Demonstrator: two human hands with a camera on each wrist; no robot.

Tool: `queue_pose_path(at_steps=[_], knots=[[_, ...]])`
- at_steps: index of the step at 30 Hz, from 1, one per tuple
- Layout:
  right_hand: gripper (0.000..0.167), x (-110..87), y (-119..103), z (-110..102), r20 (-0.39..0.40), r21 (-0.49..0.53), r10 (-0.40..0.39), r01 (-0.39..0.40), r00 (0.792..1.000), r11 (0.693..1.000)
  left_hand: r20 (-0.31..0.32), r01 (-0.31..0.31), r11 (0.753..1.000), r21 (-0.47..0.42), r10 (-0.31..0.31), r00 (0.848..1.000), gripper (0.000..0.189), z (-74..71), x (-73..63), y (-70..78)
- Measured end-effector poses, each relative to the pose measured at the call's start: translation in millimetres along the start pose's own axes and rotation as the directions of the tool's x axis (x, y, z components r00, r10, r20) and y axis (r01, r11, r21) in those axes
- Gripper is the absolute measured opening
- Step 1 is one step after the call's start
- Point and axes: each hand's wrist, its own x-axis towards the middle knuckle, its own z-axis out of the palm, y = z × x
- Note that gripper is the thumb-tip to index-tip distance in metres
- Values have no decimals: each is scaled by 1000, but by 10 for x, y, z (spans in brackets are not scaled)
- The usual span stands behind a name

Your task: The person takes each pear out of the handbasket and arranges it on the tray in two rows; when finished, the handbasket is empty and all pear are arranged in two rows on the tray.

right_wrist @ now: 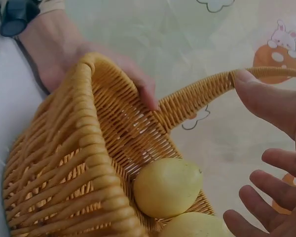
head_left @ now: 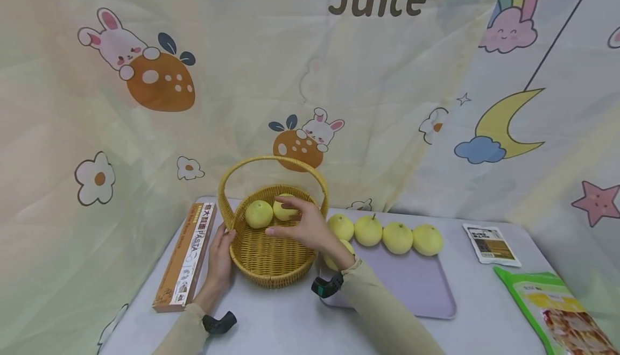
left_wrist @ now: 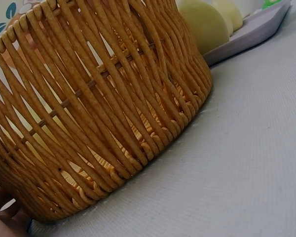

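Sleeved forearms (head_left: 392, 312) extended, left hand (head_left: 220, 261) gripping wicker basket (head_left: 276, 255), right hand (head_left: 305, 223) free over it, fingers (right_wrist: 259, 205) parted

Dark-brown lettering on the pale cartoon-printed fabric backdrop (head_left: 252, 86) reads "Juice", while the long orange-brown and white cardboard box (head_left: 184, 258) says "PASTA" (beside Chinese characters).

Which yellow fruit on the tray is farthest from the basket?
The rightmost fruit, ending the row along the far side of the tray. The other four fruits all sit nearer the basket.
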Motion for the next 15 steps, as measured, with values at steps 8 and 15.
queue_pose_path(at_steps=[8,15], knots=[[81,260,83,172,54,-67,40,-36,998,997,3,-6,1000,16,6,1000,54,-17,-9,22],[85,389,186,305,45,-206,83,-72,996,976,-1,5,1000,2,-5,1000,54,4,-5,-3]])
